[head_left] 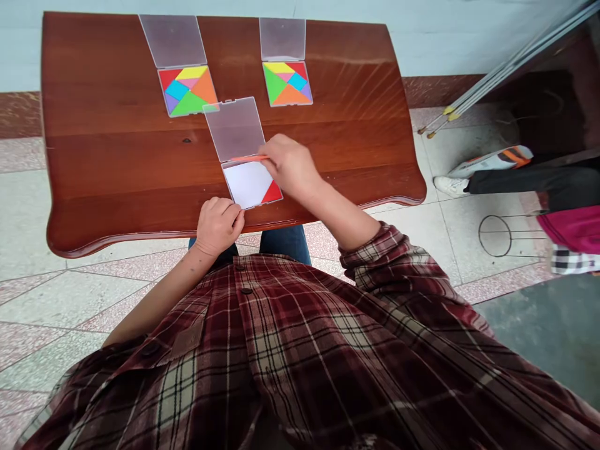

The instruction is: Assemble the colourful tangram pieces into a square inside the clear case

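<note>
My right hand (288, 165) pinches a thin orange tangram piece (248, 159) at the top edge of the nearest open plastic case (248, 184). The case's white tray shows one red triangle piece (272, 192) in its right corner. Its clear lid (234, 129) lies open toward the far side. My left hand (218, 226) has curled fingers against the case's near edge. Two more open cases sit farther back, each filled with a multicoloured tangram square (187, 92) (287, 84).
All the cases rest on a polished reddish-brown wooden table (117, 175) with a curved near edge. To the right stand long poles with yellow tips (445, 115), a seated person's leg with a white shoe (452, 185), a wire stand (495, 235) and a pink bag (572, 228).
</note>
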Available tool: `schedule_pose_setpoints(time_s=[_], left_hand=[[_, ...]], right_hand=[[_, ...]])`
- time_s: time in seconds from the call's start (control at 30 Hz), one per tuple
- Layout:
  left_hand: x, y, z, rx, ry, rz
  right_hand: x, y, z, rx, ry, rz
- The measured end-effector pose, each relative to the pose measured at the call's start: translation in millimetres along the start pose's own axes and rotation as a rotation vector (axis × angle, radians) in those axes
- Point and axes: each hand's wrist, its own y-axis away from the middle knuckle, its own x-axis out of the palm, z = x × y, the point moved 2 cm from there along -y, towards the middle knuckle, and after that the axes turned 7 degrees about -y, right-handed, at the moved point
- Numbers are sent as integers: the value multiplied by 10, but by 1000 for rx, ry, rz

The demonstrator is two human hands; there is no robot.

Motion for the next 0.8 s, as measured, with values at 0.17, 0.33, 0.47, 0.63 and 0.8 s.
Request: schedule_pose_setpoints(time_s=[0.17,0.33,0.47,0.63,0.8], left_hand=[[17,1,2,23,-13,5],[24,-1,-7,9,26,52],[12,-5,-24,4,25,29],[10,-6,-31,-17,54,34],[21,4,-17,-8,62,42]], right_hand=[[462,-104,30,-93,130,33],[522,-47,-50,-80,201,68],[498,-48,-60,-122,115,84],[513,-131,-117,-119,47,115],[487,-141,-112,-85,-6,116]])
